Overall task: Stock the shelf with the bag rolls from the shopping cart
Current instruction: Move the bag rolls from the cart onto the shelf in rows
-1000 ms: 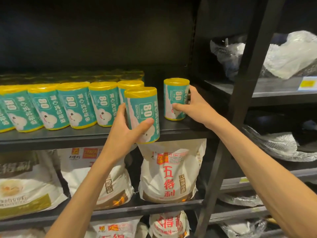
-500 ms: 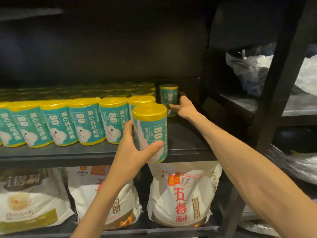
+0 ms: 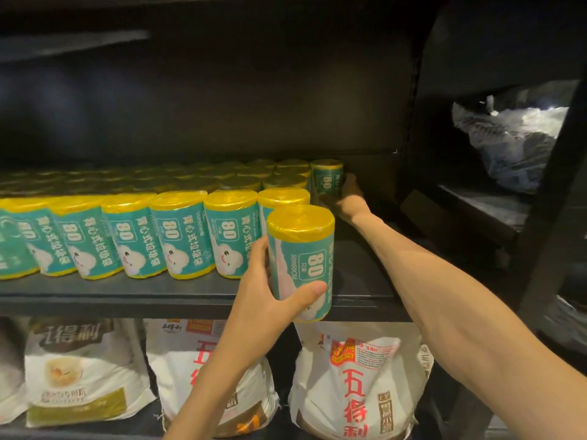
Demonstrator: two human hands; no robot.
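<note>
- The left hand (image 3: pixel 266 300) is bare: no glove, ring or watch shows on it.
- Its forearm, entering from about 7 o'clock, is uncovered up to the bottom edge of the view; no sleeve or cuff shows.
- The right hand (image 3: pixel 347 203) is also bare, dim in the shadow at the back.
- Its forearm, entering from about 4 o'clock, is unclothed, slim, with tendon lines showing along it; no band sits at the wrist.

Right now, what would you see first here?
The teal and yellow bag roll held up in the left hand, just in front of the shelf. Then the right hand reaching deep to grip another roll at the back.
</note>
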